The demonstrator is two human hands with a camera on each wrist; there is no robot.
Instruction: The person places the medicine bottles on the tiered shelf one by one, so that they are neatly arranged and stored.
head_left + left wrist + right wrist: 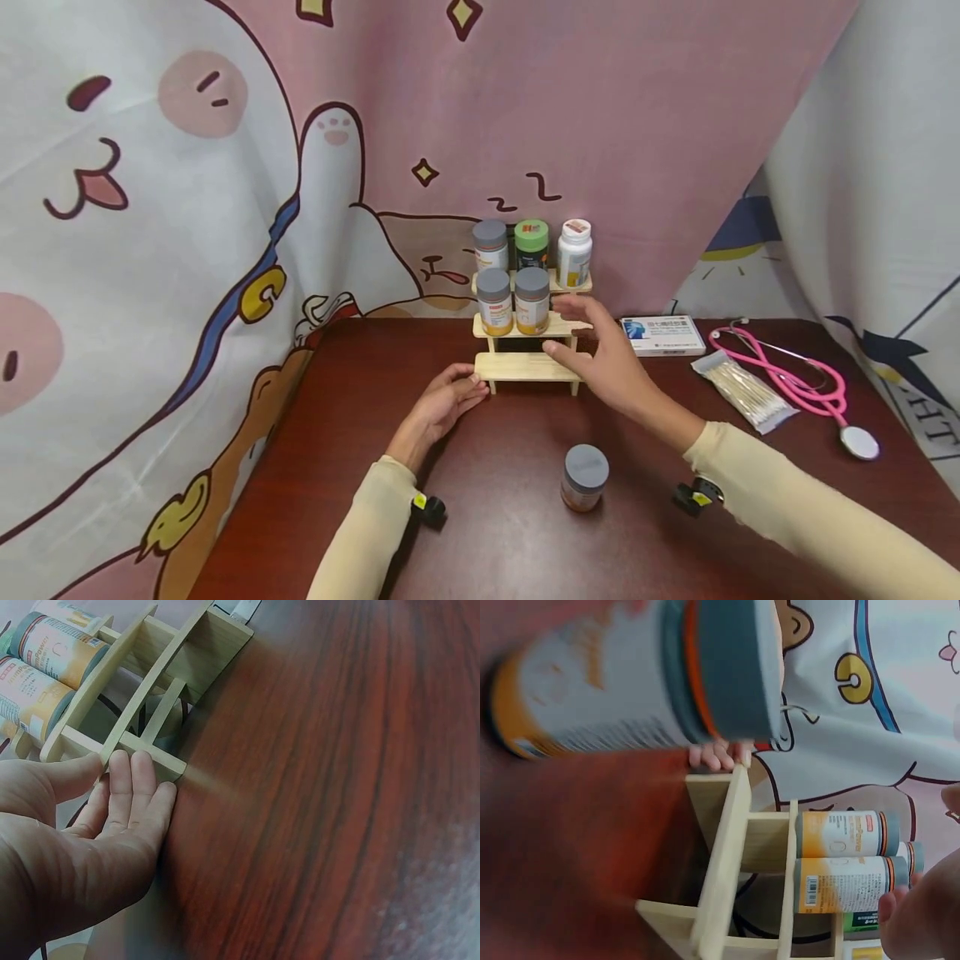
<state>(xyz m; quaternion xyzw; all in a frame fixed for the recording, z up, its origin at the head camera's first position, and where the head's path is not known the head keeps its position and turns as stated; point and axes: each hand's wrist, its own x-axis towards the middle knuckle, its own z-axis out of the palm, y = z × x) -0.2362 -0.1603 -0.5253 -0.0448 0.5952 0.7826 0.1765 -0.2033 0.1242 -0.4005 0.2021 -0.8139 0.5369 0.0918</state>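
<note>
A three-tier wooden rack (525,367) stands toward the back of the table. My left hand (444,402) holds the left end of its lowest tier, thumb at the board's edge and fingers by the leg, as the left wrist view shows. Two grey-lidded supplement bottles (495,312) (532,310) stand on the middle tier. My right hand (611,354) is at the rack's right side, thumb and fingers spread, holding nothing. Another grey-lidded bottle (585,479) stands on the table in front, looming large in the right wrist view (630,682).
The top tier bears a grey-lidded bottle (491,243), a green-lidded one (532,242) and a white one (574,254). To the right lie a medicine box (663,336), a pack of cotton swabs (742,389) and a pink stethoscope (832,400). A printed curtain (637,125) hangs behind.
</note>
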